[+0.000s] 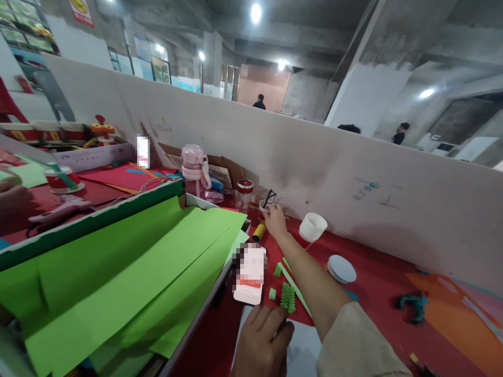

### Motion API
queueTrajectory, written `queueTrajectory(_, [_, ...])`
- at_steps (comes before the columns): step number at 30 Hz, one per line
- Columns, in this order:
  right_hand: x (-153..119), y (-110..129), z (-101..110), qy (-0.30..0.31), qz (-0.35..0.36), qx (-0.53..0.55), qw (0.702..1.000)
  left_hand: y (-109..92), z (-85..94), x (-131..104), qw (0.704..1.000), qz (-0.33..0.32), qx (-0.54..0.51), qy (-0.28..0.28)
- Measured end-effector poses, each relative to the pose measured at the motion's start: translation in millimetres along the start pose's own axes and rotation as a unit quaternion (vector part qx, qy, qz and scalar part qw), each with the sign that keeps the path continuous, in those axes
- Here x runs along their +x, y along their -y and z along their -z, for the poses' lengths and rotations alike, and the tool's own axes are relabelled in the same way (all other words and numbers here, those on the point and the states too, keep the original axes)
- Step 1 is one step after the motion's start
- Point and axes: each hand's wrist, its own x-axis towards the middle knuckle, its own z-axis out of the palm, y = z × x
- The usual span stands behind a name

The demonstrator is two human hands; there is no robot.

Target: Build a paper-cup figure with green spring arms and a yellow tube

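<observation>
My right hand (275, 221) is stretched out to a small white cup (264, 205) near the low wall, its fingers closed at the cup's rim. Dark-handled scissors (270, 197) stand in that cup. My left hand (264, 343) rests with curled fingers over a white sheet (304, 345) at the bottom; whatever its fingers may hold is hidden. Between the hands lie a folded green paper piece (288, 298), a small green block (272, 294) and a green strip (301, 296). A phone (250, 275) lies left of them, and a yellow roll (259, 231) is just beyond it.
A box with large green sheets (129, 272) fills the left. Stacked paper cups (313, 227), a white round lid (341, 269), a glass jar (244, 195) and a pink bottle (193, 167) stand around. Another person's hand (13, 199) is at far left. Orange paper (444, 309) lies right.
</observation>
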Motion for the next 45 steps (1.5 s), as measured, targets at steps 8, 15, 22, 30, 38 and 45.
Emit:
queueTrajectory(8, [-38,1,70,0.025,0.038,-0.003,0.999,1,7.5,3,0.999,0.022,0.03,-0.001])
queueTrajectory(15, [-103,-35,167,0.015,-0.044,-0.043,0.998,8,6.9,-5,0.993,0.051,-0.069,0.078])
queueTrajectory(22, [-176,-79,206,0.081,-0.161,-0.102,0.978,11,25.0,1,0.978,0.137,-0.147,0.049])
queueTrajectory(30, [-202,-80,158,0.12,-0.188,-0.136,0.965,-10,49.6,-11,0.942,0.28,-0.182,0.039])
queueTrajectory(38, [-200,-82,159,0.088,-0.172,-0.157,0.968,-31,73.2,-39,0.94,0.279,-0.186,0.065])
queueTrajectory(45, [-196,-85,158,0.05,-0.181,-0.143,0.972,-38,85.0,-53,0.945,0.262,-0.181,0.074])
